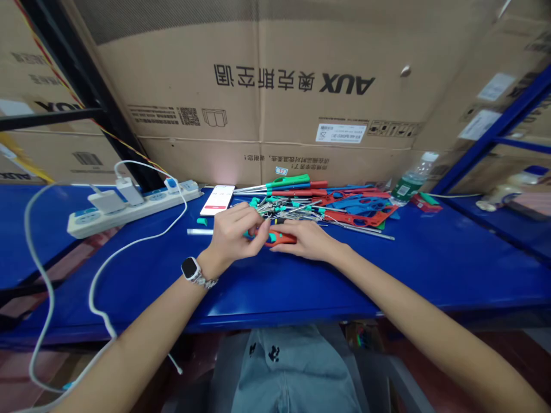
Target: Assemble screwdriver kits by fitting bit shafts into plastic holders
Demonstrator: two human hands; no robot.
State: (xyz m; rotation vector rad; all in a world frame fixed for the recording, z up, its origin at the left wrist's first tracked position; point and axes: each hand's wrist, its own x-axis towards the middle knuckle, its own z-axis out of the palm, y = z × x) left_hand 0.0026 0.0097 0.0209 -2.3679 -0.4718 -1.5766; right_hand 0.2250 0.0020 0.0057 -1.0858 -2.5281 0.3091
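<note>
A red utility lighter [282, 237] with green parts lies across both hands, just above the blue tabletop. My right hand [310, 240] is wrapped round its red handle end, fingers over the top. My left hand [237, 230] is closed, thumb and fingers pinched around the lighter's front part near its green piece. A metal tube [198, 232] sticks out to the left from under my left hand. Right behind the hands is a pile of lighter parts: red shells [361, 219], blue shells [355, 203] and metal pieces [293, 211]. Several lighters with long metal tubes, including a green one [288, 182], lie behind it.
A phone [217, 201] lies left of the pile. A power strip [129, 207] with white cables stands on the left of the blue table [301, 289]. At the right are a bottle [413, 180] and a small red box [426, 202]. Large cardboard [293, 115] closes off the back.
</note>
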